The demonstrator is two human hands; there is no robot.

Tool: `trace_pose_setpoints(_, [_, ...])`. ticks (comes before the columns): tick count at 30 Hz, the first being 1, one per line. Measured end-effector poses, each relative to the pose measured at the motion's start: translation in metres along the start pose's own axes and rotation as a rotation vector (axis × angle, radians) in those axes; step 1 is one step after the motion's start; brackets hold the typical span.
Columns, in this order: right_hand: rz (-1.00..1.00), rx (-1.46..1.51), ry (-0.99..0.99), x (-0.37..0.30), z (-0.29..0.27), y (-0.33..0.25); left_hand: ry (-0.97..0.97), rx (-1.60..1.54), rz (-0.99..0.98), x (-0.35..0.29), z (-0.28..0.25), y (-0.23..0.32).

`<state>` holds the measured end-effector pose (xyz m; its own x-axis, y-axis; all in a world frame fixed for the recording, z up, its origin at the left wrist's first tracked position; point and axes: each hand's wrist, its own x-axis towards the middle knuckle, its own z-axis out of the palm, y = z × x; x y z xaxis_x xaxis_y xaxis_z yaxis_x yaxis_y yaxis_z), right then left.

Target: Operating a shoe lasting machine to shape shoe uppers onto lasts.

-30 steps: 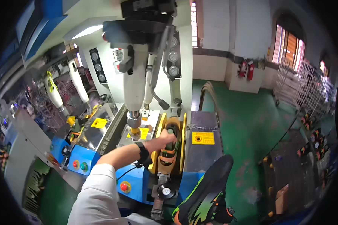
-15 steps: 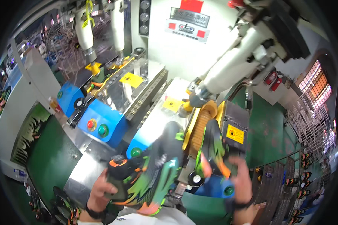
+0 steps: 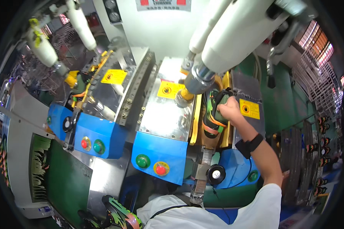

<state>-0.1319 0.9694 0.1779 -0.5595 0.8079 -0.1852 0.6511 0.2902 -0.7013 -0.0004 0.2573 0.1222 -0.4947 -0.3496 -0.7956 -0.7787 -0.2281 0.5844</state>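
Observation:
My right hand (image 3: 229,110) is closed around the dark green collar of a sports shoe (image 3: 212,124). The shoe is black, green and orange. It sits between the yellow side pads (image 3: 196,122) of the right-hand press station, its sole hidden. A dark band circles my right wrist. At the lower left edge another patterned shoe (image 3: 122,213) shows in part; whatever holds or supports it is hidden. My left hand is out of view.
A white press cylinder (image 3: 233,42) with a metal end hangs just above the shoe. Blue control boxes (image 3: 160,156) with red and green buttons line the front. The left station (image 3: 82,82) holds another shoe. Shoe racks (image 3: 323,149) stand at right.
The shoe in my right hand has moved forward into the press station. My left hand and its shoe have dropped away to the lower left, and that hand has left the view.

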Motion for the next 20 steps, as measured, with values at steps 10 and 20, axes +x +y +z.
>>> trace_pose_setpoints(10, [-0.016,-0.164,0.186,-0.031,0.032,-0.012,-0.643,-0.199,0.128,0.061,0.125,0.063])
trace_pose_setpoints(20, [-0.819,-0.277,0.000,-0.217,0.196,-0.103,-0.956,-0.266,0.101,0.092,0.146,0.083])
